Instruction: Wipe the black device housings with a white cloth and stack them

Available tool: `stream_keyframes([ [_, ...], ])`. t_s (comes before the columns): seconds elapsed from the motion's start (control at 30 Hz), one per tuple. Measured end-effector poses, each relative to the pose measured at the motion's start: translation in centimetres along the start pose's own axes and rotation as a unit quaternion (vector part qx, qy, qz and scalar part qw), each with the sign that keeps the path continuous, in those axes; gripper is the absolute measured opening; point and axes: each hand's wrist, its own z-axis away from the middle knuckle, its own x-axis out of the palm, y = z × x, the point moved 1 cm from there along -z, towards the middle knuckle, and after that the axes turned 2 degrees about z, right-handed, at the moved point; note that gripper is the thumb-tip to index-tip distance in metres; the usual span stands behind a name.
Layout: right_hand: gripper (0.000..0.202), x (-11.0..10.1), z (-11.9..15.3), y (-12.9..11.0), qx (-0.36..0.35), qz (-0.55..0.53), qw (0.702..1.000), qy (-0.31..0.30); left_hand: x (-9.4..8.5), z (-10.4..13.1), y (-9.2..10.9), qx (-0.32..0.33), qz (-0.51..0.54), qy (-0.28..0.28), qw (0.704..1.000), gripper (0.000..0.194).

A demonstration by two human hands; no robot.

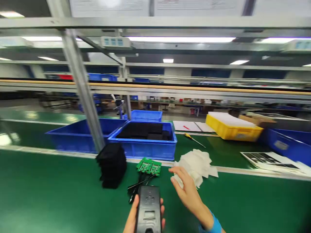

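My left hand is wrapped round a black handheld device with a small window and moulded marks on its face. To its right, my right hand is raised with fingers apart and nothing in them, in front of a loose heap of thin white sheets. Just beyond the device lie green circuit boards with black cables running toward me. A stack of black pieces, blurred, stands left of the boards.
Behind the boards stands a blue bin holding black parts, with another blue bin left of it beside a metal post. A yellow-handled screwdriver, a yellow bin and printed sheets lie toward the right.
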Motion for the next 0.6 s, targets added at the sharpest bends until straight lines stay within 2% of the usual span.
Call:
stream_keyframes([
  [0.07,0.040,1.0,2.2,-1.2,-0.006,-0.122,0.990,-0.066,0.3,-0.1,-1.0,-0.003,0.014,0.013,1.000,0.063],
  [0.1,0.055,1.5,3.1,-1.7,-0.010,-0.154,0.982,-0.108,0.2,-0.3,-1.4,0.004,0.001,0.024,1.000,0.065],
  [0.17,0.098,2.6,4.3,-2.7,-0.042,-0.154,0.969,-0.187,-0.2,-0.4,-2.1,0.028,-0.037,0.052,0.998,0.063],
  [0.2,0.111,3.0,4.6,-3.1,-0.068,-0.137,0.964,-0.218,-0.6,-0.4,-2.3,0.041,-0.052,0.065,0.996,0.059],
  [0.23,0.115,3.3,4.8,-3.4,-0.093,-0.121,0.959,-0.239,-1.1,-0.3,-2.3,0.051,-0.062,0.076,0.994,0.055],
  [0.3,0.111,3.6,5.0,-3.6,-0.111,-0.100,0.956,-0.253,-1.9,-0.1,-2.1,0.071,-0.066,0.096,0.991,0.050],
  [0.37,0.111,3.6,5.2,-3.2,-0.085,-0.078,0.961,-0.251,-2.4,0.3,-1.5,0.097,-0.058,0.127,0.985,0.052],
  [0.43,0.108,3.8,5.8,-2.1,-0.040,-0.029,0.960,-0.274,-2.6,0.8,-0.8,0.121,-0.036,0.159,0.979,0.056],
  [0.5,0.094,4.4,6.5,-0.7,-0.024,0.039,0.947,-0.318,-2.5,1.4,-0.3,0.129,-0.019,0.172,0.976,0.059],
  [0.53,0.084,4.8,6.8,0.0,-0.037,0.068,0.941,-0.328,-2.4,1.6,-0.1,0.136,-0.023,0.173,0.975,0.059],
  [0.6,0.062,5.5,7.1,0.5,-0.087,0.095,0.950,-0.283,-2.3,2.0,-0.1,0.161,-0.050,0.177,0.970,0.057],
])
